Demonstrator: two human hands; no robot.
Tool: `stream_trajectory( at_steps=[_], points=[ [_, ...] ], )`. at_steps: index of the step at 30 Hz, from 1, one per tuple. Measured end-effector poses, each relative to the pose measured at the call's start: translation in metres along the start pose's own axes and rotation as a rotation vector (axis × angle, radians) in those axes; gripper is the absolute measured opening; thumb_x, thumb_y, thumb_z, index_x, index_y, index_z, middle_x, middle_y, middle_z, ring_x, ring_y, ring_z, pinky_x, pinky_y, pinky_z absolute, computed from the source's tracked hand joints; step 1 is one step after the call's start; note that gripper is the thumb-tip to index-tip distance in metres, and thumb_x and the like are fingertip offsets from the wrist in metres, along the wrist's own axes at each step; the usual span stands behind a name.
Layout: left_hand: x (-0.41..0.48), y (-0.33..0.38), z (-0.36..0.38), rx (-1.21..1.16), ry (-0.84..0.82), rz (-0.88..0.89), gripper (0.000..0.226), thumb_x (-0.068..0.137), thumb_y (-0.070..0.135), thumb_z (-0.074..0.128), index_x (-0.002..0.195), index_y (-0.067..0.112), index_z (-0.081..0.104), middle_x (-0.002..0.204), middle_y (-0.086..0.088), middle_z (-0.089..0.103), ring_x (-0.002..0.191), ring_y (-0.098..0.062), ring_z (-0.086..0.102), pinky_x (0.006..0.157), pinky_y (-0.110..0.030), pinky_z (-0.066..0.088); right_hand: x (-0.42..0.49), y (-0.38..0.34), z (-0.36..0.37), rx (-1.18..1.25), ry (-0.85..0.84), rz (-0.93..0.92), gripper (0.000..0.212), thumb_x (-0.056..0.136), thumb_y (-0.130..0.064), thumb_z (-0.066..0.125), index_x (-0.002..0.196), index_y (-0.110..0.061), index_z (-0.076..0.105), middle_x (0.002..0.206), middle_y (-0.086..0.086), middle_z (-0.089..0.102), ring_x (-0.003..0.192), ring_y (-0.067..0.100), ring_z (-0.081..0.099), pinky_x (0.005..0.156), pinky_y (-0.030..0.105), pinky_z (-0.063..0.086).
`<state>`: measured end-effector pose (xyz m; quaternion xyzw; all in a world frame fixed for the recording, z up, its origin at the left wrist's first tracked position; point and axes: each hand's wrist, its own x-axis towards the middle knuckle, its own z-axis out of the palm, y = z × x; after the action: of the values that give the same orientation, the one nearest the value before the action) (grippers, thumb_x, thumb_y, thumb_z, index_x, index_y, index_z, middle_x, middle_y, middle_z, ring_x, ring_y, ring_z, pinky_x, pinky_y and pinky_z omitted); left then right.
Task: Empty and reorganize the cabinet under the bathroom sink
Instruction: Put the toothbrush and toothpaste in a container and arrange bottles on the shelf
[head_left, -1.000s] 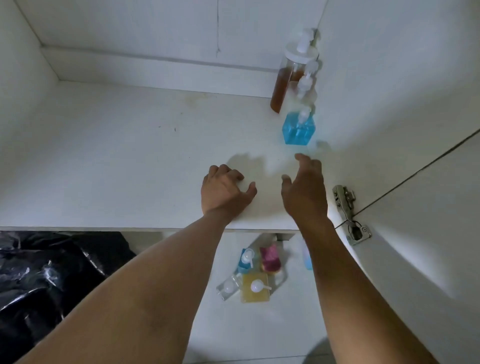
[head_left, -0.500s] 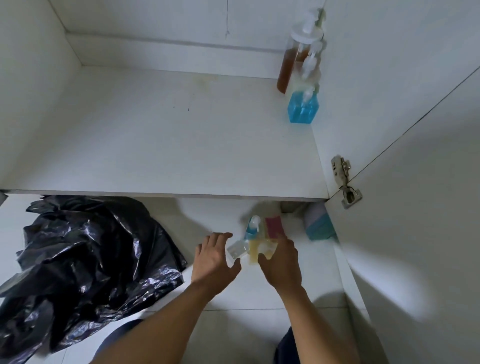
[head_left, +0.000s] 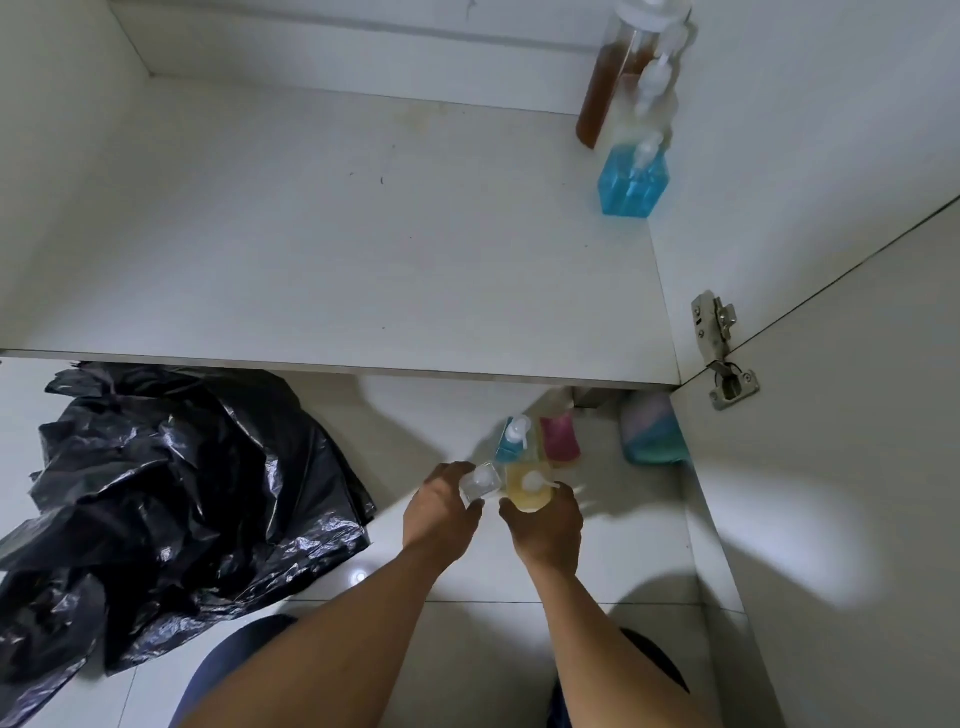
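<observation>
On the tiled floor below the cabinet shelf (head_left: 363, 249), my left hand (head_left: 441, 512) wraps around a clear pump bottle (head_left: 480, 482). Beside it, my right hand (head_left: 545, 525) grips a yellow pump bottle (head_left: 527, 486). Just behind them stand a blue pump bottle (head_left: 511, 441) and a pink bottle (head_left: 560, 439). Inside the cabinet, along the right wall, a square blue pump bottle (head_left: 631, 182), a clear pump bottle (head_left: 657, 98) and a tall brown bottle (head_left: 613, 78) stand in a row.
A crumpled black plastic bag (head_left: 166, 499) lies on the floor to the left. A pastel sponge pack (head_left: 652, 428) sits under the shelf edge at right. The open cabinet door (head_left: 831, 467) with its metal hinge (head_left: 719, 348) borders the right side.
Both hands left the cabinet shelf and dropped to the floor bottles; they now grip the clear and yellow bottles. The camera has tilted down.
</observation>
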<state>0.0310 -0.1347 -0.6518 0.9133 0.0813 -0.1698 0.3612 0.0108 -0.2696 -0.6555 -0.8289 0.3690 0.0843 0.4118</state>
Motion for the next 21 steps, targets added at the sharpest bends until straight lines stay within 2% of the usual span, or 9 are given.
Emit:
stream_trajectory(
  at_steps=[2, 4, 7, 11, 13, 15, 18, 20, 21],
  points=[
    [-0.004, -0.002, -0.002, -0.034, 0.008, -0.013, 0.045, 0.083, 0.021, 0.073, 0.126, 0.024, 0.062, 0.125, 0.003, 0.062, 0.105, -0.024, 0.063, 0.088, -0.036, 0.053, -0.003, -0.001, -0.004, 0.030, -0.013, 0.006, 0.053, 0.063, -0.022, 0.088, 0.108, -0.012, 0.062, 0.102, 0.005, 0.069, 0.088, 0.027, 0.065, 0.074, 0.025, 0.048],
    [-0.010, -0.003, -0.007, -0.089, 0.015, -0.019, 0.045, 0.081, 0.017, 0.075, 0.123, 0.022, 0.063, 0.123, 0.001, 0.064, 0.104, -0.024, 0.063, 0.089, -0.037, 0.052, -0.010, 0.001, -0.012, 0.082, -0.008, 0.017, 0.052, 0.063, -0.018, 0.087, 0.108, -0.013, 0.061, 0.099, 0.002, 0.066, 0.082, 0.024, 0.061, 0.073, 0.025, 0.049],
    [-0.017, 0.004, -0.017, -0.137, 0.004, 0.003, 0.045, 0.080, 0.016, 0.076, 0.123, 0.021, 0.064, 0.123, 0.001, 0.064, 0.106, -0.022, 0.063, 0.089, -0.034, 0.052, -0.020, 0.005, -0.028, 0.106, 0.010, -0.019, 0.059, 0.060, -0.020, 0.087, 0.112, -0.014, 0.059, 0.102, 0.002, 0.065, 0.086, 0.024, 0.062, 0.072, 0.026, 0.051],
    [-0.027, 0.032, -0.039, -0.185, 0.014, 0.062, 0.044, 0.080, 0.018, 0.076, 0.122, 0.020, 0.063, 0.121, 0.002, 0.063, 0.104, -0.020, 0.062, 0.086, -0.028, 0.050, -0.033, -0.005, -0.057, 0.111, 0.063, -0.144, 0.068, 0.062, -0.030, 0.089, 0.120, -0.020, 0.054, 0.107, -0.003, 0.062, 0.092, 0.021, 0.064, 0.080, 0.030, 0.057],
    [-0.032, 0.050, -0.051, -0.222, 0.031, 0.128, 0.039, 0.080, 0.015, 0.076, 0.118, 0.016, 0.066, 0.119, -0.002, 0.064, 0.103, -0.022, 0.062, 0.086, -0.029, 0.049, -0.042, -0.021, -0.074, 0.145, 0.110, -0.226, 0.066, 0.064, -0.033, 0.087, 0.120, -0.023, 0.053, 0.109, -0.005, 0.059, 0.092, 0.018, 0.064, 0.079, 0.029, 0.058],
    [-0.036, 0.067, -0.062, -0.244, 0.083, 0.202, 0.039, 0.081, 0.014, 0.076, 0.118, 0.012, 0.066, 0.118, -0.006, 0.064, 0.106, -0.024, 0.060, 0.090, -0.030, 0.048, -0.050, -0.040, -0.091, 0.190, 0.169, -0.329, 0.058, 0.067, -0.035, 0.085, 0.114, -0.027, 0.052, 0.109, -0.006, 0.056, 0.088, 0.012, 0.062, 0.076, 0.027, 0.057],
    [-0.034, 0.091, -0.077, -0.288, 0.194, 0.252, 0.045, 0.084, 0.022, 0.074, 0.126, 0.014, 0.061, 0.121, -0.004, 0.060, 0.111, -0.021, 0.057, 0.096, -0.028, 0.045, -0.050, -0.072, -0.114, 0.237, 0.259, -0.471, 0.056, 0.066, -0.033, 0.087, 0.109, -0.031, 0.051, 0.102, -0.008, 0.054, 0.081, -0.001, 0.058, 0.070, 0.017, 0.052],
    [-0.029, 0.107, -0.087, -0.352, 0.243, 0.281, 0.046, 0.086, 0.024, 0.073, 0.129, 0.016, 0.059, 0.123, -0.003, 0.058, 0.112, -0.019, 0.056, 0.098, -0.031, 0.048, -0.041, -0.094, -0.126, 0.266, 0.295, -0.500, 0.057, 0.065, -0.034, 0.087, 0.110, -0.026, 0.054, 0.101, -0.010, 0.055, 0.082, 0.000, 0.059, 0.070, 0.014, 0.050],
    [-0.025, 0.114, -0.092, -0.377, 0.267, 0.302, 0.047, 0.086, 0.025, 0.073, 0.130, 0.016, 0.058, 0.123, -0.002, 0.057, 0.112, -0.019, 0.057, 0.098, -0.034, 0.049, -0.035, -0.106, -0.131, 0.271, 0.304, -0.494, 0.054, 0.064, -0.035, 0.085, 0.108, -0.024, 0.056, 0.101, -0.008, 0.057, 0.082, 0.004, 0.060, 0.070, 0.018, 0.051]
  ],
)
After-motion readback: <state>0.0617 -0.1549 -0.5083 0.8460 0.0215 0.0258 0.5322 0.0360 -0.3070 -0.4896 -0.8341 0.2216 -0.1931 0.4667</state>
